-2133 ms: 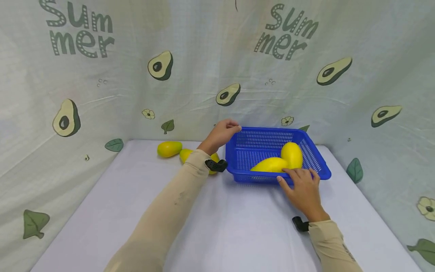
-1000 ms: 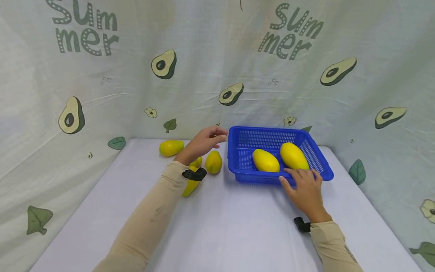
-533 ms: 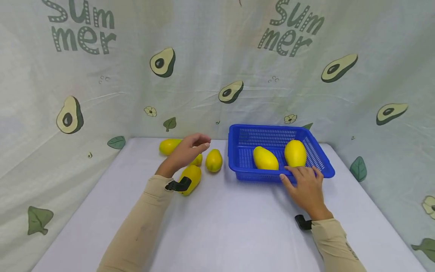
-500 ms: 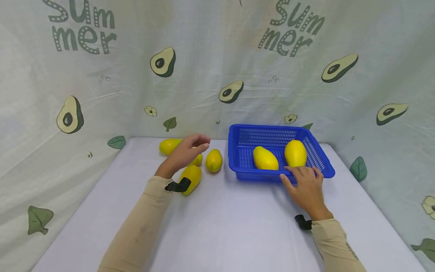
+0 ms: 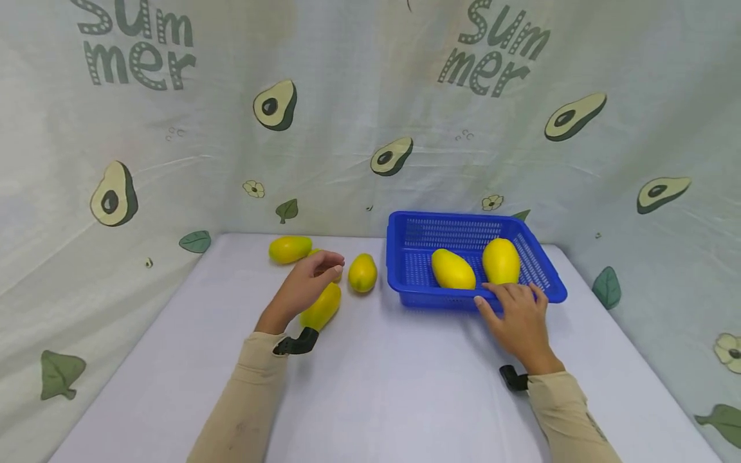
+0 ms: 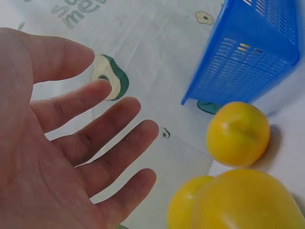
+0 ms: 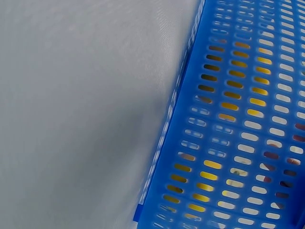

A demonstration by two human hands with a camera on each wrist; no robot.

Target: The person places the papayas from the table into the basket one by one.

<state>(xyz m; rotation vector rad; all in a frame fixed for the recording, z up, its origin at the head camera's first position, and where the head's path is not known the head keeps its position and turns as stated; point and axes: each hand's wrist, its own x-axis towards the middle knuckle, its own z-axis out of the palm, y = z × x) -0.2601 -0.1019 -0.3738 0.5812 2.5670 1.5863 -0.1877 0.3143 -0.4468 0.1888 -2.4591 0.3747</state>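
The step in hand seems to be picking out loose fruit: at centre-left of the frame the left hand (image 5: 303,286) hangs with fingers loosely extended and palm bare, apart from everything, while at lower right the right hand (image 5: 518,325) grips the near rim (image 5: 428,297) of the blue basket (image 5: 392,254). Inside sit the left inner fruit (image 5: 453,270) and the right inner fruit (image 5: 501,262). On the desk (image 5: 393,392) lie the near fruit (image 5: 322,308), the middle fruit (image 5: 362,273), the far fruit (image 5: 291,249) and the hidden fruit (image 5: 315,252) (mostly masked by the left hand). The next move would call for lowering the left hand and curling it round one. Neighbouring fruit may crowd the fingers, and the basket's left wall bars a low path inside. Printed cloth (image 5: 336,77) fills the upper frame.
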